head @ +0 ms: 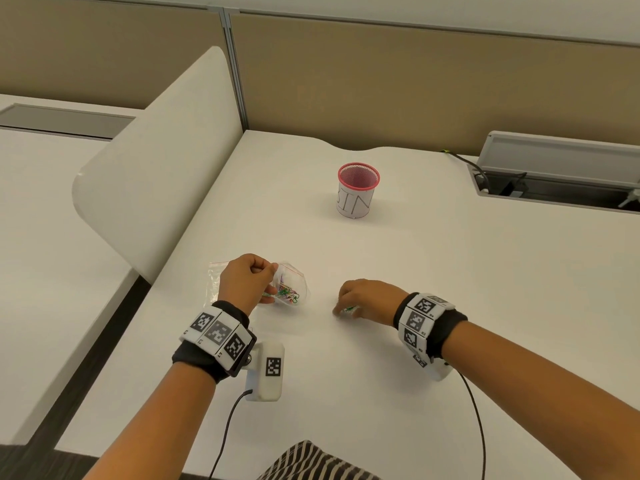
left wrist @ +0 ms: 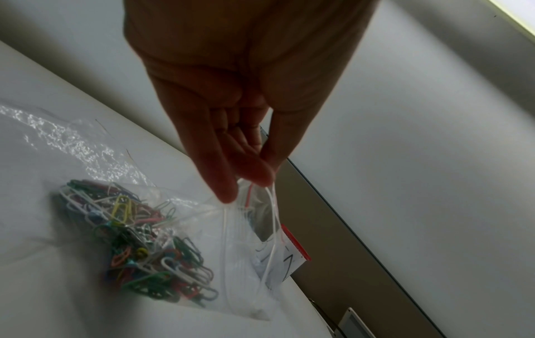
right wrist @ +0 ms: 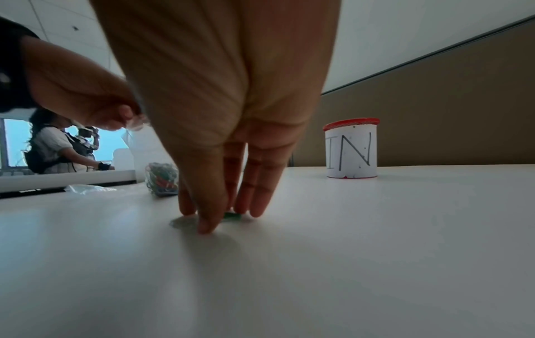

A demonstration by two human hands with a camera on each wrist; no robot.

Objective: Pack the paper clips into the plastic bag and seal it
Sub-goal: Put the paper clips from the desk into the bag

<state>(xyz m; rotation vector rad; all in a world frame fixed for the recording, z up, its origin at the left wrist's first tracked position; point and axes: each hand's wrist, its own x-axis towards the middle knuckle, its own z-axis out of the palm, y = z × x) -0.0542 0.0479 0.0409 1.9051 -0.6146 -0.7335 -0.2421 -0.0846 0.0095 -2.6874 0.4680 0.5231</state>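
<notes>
A clear zip bag (head: pixel 289 289) (left wrist: pixel 202 240) with a red strip at its mouth rests on the white desk, holding several coloured paper clips (left wrist: pixel 136 247) (right wrist: pixel 162 179). My left hand (head: pixel 247 282) (left wrist: pixel 246 160) pinches the bag's mouth between thumb and fingers and holds it up. To the right, my right hand (head: pixel 360 299) (right wrist: pixel 225 212) reaches down to the desk, its fingertips closing on a green paper clip (head: pixel 349 309) (right wrist: pixel 231 215) that lies flat there. The fingers hide most of that clip.
A red mesh cup (head: pixel 358 190) (right wrist: pixel 351 148) wrapped in paper marked "IN" stands farther back on the desk (head: pixel 450 306). A second empty clear bag (head: pixel 214 282) (right wrist: pixel 84 188) lies left of my left hand. A white divider (head: pixel 156 168) borders the desk's left side. Cables trail from both wrists.
</notes>
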